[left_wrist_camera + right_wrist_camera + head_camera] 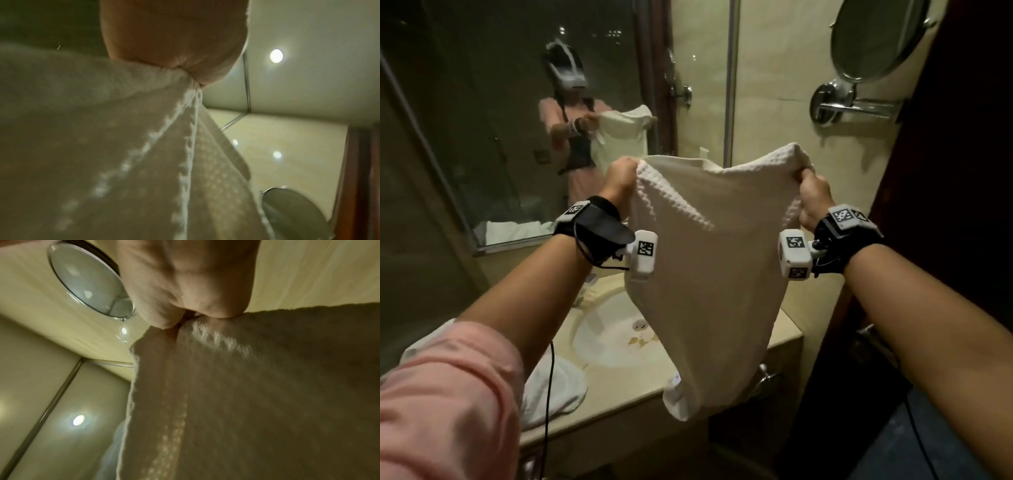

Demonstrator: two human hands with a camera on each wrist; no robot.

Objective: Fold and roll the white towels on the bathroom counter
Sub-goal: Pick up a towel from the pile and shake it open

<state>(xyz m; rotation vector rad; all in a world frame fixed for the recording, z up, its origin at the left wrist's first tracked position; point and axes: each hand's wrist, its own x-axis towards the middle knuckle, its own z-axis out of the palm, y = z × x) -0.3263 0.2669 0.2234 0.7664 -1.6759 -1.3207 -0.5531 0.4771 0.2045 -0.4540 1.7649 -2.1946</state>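
Observation:
I hold a white waffle-weave towel [709, 267] up in the air over the sink, spread between both hands. My left hand [623, 178] pinches its upper left corner, and my right hand [810, 192] pinches the upper right corner. The cloth hangs down in a taper past the counter's front edge. In the left wrist view the left hand [174, 48] grips bunched towel [123, 154]. The right wrist view shows the right hand [185, 285] clamped on the towel [246, 394] edge. Another white towel [554, 390] lies crumpled on the counter at the left.
A beige stone counter [619, 404] holds an oval sink [613, 335] under the hanging towel. A large wall mirror [517, 120] faces me. A round swivel mirror [876, 37] on a chrome arm juts from the right wall. A dark doorway is on the right.

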